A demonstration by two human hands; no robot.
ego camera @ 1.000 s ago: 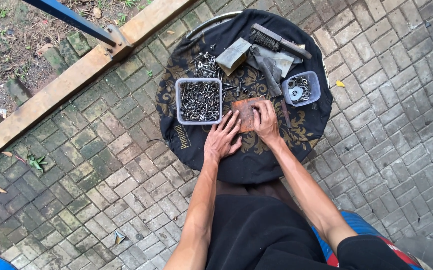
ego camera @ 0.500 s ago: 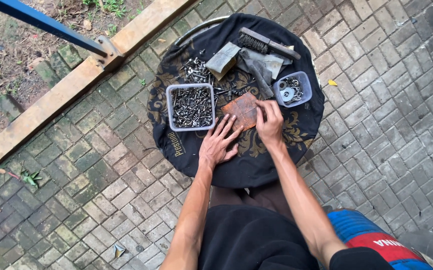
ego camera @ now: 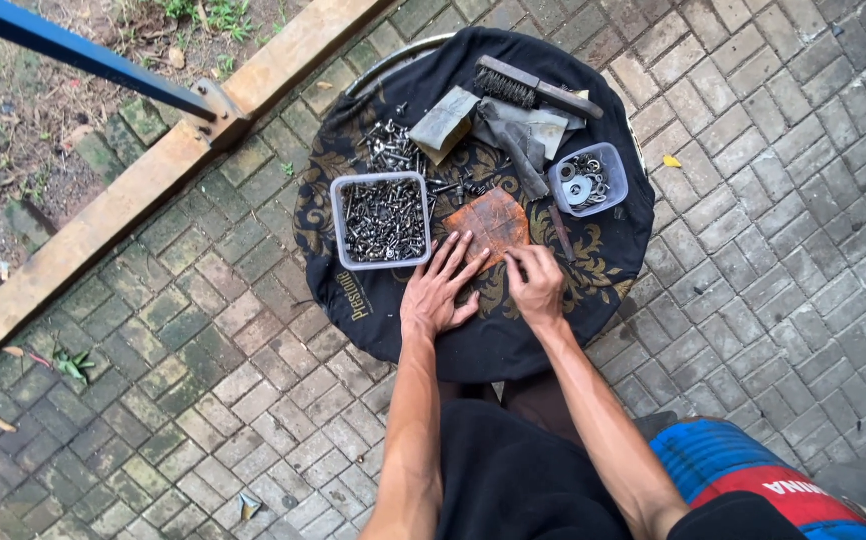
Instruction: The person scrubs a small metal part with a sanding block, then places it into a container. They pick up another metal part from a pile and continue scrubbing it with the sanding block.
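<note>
Rust-brown sandpaper sheet (ego camera: 494, 222) lies flat near the middle of a round table draped in a black cloth (ego camera: 513, 330) with gold ornament. The left hand (ego camera: 439, 290) rests open, fingers spread wide, its fingertips pressing the sheet's lower left edge. The right hand (ego camera: 536, 281) sits just beside it at the sheet's lower right corner, fingers curled narrow against the cloth; whether it pinches a small part cannot be told. Directly left of the sheet stands a square clear tub of screws (ego camera: 382, 220), with loose screws (ego camera: 389, 148) heaped beyond it. To the upper right sits a smaller clear tub of washers (ego camera: 587, 179). At the far edge lie a wire brush (ego camera: 536, 88), folded grey sandpaper pieces (ego camera: 445, 124) and a hammer (ego camera: 522, 160). Brick paving (ego camera: 773, 220) surrounds the table.
</note>
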